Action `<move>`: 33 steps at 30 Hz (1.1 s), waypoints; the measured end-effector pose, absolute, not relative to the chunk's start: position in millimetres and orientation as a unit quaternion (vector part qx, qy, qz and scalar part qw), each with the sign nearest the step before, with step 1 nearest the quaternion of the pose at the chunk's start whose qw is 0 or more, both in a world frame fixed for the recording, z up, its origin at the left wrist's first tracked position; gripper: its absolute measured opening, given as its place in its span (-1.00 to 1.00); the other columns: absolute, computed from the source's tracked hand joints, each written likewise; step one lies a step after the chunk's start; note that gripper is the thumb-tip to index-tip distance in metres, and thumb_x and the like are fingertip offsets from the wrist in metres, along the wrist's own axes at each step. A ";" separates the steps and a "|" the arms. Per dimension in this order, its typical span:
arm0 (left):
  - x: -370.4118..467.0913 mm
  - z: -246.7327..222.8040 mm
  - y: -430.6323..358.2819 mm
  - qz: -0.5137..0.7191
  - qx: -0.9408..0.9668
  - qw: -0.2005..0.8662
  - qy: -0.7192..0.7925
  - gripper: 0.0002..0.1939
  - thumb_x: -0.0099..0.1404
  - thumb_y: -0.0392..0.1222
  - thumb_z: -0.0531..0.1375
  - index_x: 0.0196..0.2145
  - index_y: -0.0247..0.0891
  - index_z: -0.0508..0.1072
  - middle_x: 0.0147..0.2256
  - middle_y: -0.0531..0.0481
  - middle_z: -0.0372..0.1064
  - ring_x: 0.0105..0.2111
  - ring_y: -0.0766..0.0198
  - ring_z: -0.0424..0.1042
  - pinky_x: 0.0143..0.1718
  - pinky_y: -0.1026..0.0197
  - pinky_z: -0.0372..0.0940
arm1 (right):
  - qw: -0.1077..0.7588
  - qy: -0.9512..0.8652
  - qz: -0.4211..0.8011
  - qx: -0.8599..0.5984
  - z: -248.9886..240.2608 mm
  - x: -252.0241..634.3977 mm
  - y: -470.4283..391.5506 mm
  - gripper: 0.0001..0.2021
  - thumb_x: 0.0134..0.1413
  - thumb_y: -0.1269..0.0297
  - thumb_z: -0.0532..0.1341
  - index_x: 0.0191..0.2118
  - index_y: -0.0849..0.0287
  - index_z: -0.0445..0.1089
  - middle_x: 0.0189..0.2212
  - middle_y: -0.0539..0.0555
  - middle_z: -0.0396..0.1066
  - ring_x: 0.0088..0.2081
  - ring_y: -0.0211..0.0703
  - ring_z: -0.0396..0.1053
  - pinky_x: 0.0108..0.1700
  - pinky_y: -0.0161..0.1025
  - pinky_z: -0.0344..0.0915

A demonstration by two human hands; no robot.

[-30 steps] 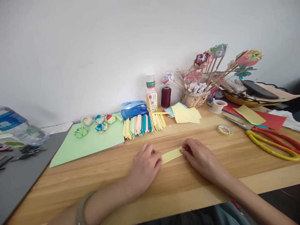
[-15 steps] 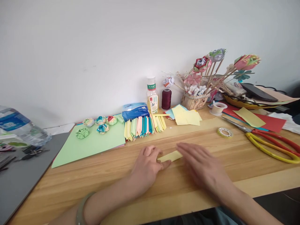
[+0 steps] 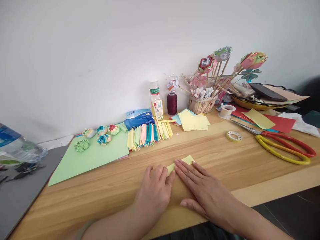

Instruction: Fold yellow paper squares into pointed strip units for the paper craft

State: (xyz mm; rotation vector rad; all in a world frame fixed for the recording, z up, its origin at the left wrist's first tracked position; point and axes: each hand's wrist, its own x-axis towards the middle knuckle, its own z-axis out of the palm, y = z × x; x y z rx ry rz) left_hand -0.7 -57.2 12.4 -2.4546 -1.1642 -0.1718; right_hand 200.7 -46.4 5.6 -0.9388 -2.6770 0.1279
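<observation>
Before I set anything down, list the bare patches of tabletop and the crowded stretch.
Bare wood shows between the green sheet and the left hand, and between the right hand, tape roll and scissors. Crowded: the back along the wall, from the folded paper pieces to the basket of paper flowers.

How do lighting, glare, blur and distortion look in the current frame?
Head view: soft light on the wall, no harsh shadows. Head view: mild sheen on the blue packet. Head view: the large clear bottle looks stretched near the left edge. Head view: the bangle is blurred.
</observation>
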 end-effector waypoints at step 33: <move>-10.4 15.8 -60.4 -0.037 -0.894 0.201 -0.399 -0.68 0.28 -0.38 0.05 -0.01 -0.38 0.36 -0.35 -0.09 0.35 -0.29 0.15 0.30 -0.34 0.13 0.19 | 0.150 -0.920 -0.007 -0.363 1.2 213.5 -42.5 -0.33 0.16 -0.14 -0.02 0.28 0.16 -0.03 0.21 0.21 0.10 0.22 0.07 0.03 0.17 0.16 0.00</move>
